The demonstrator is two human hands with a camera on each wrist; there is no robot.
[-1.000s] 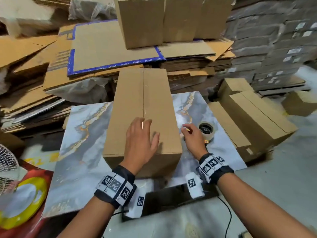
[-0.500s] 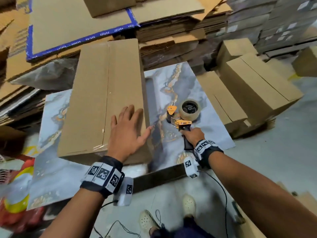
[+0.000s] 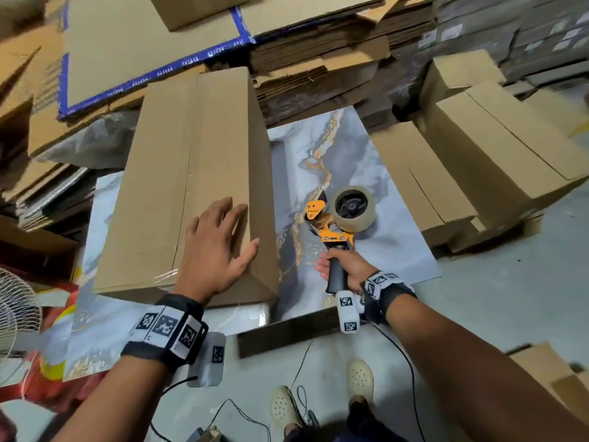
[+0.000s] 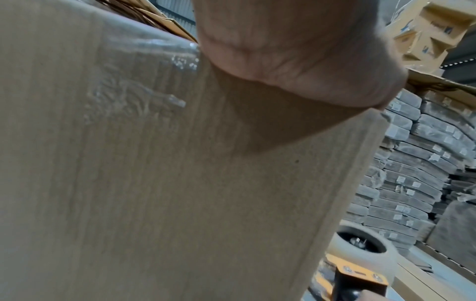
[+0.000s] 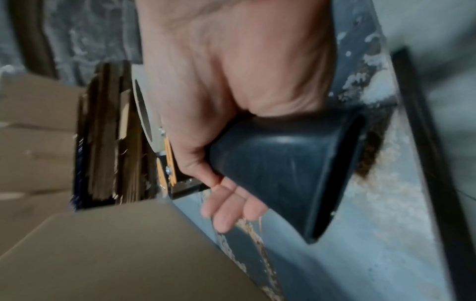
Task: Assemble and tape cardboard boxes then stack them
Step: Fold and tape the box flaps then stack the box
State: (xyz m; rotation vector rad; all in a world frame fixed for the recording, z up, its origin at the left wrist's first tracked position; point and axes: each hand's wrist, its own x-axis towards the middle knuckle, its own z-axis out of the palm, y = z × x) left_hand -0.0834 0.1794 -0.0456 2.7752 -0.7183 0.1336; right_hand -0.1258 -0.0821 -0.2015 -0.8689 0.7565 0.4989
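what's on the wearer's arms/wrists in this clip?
Bare forearms, no sleeves. Each wrist carries a black band faced with white square fiducial tags, black-on-white patterns. A white camera pod, also tagged, hangs under the right wrist, another under the left. Thin black cables trail toward the floor.

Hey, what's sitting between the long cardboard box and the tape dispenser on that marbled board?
Nothing: in the head view only bare marbled board separates the long cardboard box from the tape dispenser that the right hand grips.
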